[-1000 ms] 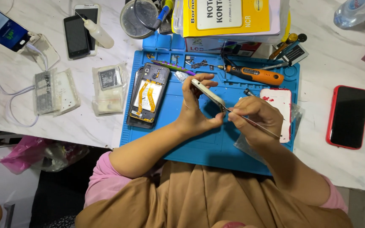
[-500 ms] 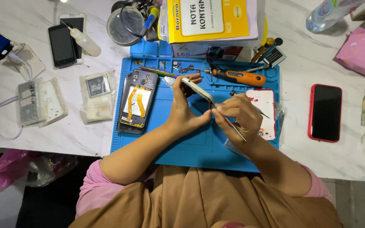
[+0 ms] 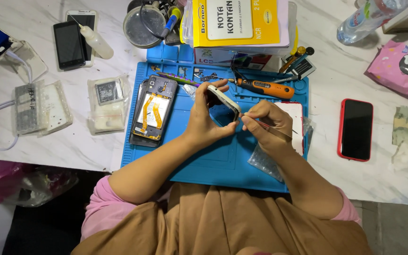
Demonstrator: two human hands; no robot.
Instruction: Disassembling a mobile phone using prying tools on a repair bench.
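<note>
Left hand (image 3: 204, 125) gripping a white phone frame (image 3: 224, 99) above the blue work mat (image 3: 204, 163), right hand (image 3: 267, 123) pinching thin tweezers (image 3: 272, 130) at its edge, opened phone (image 3: 153, 111) beside, orange screwdriver (image 3: 263, 88) beyond, cluttered white marble tabletop (image 3: 327, 75).

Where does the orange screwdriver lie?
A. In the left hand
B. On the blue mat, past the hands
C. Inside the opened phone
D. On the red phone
B: the screwdriver lies on the blue mat near its far edge, beyond both hands and untouched.
</note>
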